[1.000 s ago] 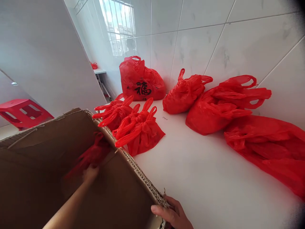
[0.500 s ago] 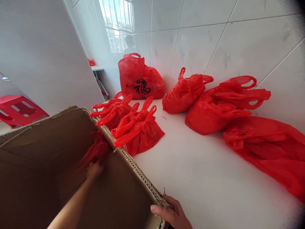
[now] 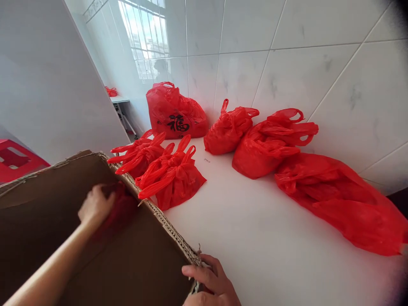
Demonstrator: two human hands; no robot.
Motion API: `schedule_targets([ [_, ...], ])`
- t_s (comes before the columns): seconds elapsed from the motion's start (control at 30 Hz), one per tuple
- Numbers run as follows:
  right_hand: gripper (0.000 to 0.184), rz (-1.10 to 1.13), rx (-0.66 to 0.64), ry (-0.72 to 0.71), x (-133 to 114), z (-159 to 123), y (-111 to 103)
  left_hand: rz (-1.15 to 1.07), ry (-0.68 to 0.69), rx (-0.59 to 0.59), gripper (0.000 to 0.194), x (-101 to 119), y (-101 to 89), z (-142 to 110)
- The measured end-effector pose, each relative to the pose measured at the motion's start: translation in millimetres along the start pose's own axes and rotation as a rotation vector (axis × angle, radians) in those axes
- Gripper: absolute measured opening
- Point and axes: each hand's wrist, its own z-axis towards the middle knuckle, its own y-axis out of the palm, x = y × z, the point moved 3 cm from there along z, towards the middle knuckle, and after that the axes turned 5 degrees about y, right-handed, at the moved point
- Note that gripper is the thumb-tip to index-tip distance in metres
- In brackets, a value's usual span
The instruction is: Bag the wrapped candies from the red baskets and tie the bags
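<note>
My left hand [image 3: 95,205] is inside a brown cardboard box [image 3: 153,250], its thumb and fingers apart. Beside and partly behind it, a red plastic bag [image 3: 123,208] lies in shadow against the box's inner wall. The hand seems to touch nothing firmly, though blur softens its fingers. At the near corner my right hand [image 3: 212,278] grips the box's rim, thumb on the inner side. Just past that rim, two knotted red bags, one nearer [image 3: 178,180] and one farther [image 3: 142,155], lie on the white table [image 3: 255,238], their handles overhanging the cardboard edge.
A large red bag with black lettering [image 3: 175,112] stands by the tiled wall [image 3: 245,25]. More tied red bags [image 3: 229,131] line the wall, and a long red bag [image 3: 344,199] lies at right. A red stool [image 3: 21,159] is beyond the box at left.
My left hand has let go of the red bag inside the box and moved up and left. The view has shifted right. My right hand still holds the rim.
</note>
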Motion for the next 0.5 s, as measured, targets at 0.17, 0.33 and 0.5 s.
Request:
schedule_targets([
  [0.17, 0.009, 0.023, 0.005, 0.019, -10.7, 14.7, -15.3, -0.122, 0.369, 0.162, 0.045, 102.0, -76.3, -7.2],
  [0.33, 0.012, 0.042, -0.002, -0.024, -14.4, 15.3, -20.3, -0.196, 0.645, -0.033, 0.043, 188.4, -53.0, -25.7],
  [0.5, 0.013, 0.043, -0.026, 0.019, -15.7, 13.8, -21.1, -0.424, 0.678, -0.18, 0.039, 190.3, -70.0, -18.5],
])
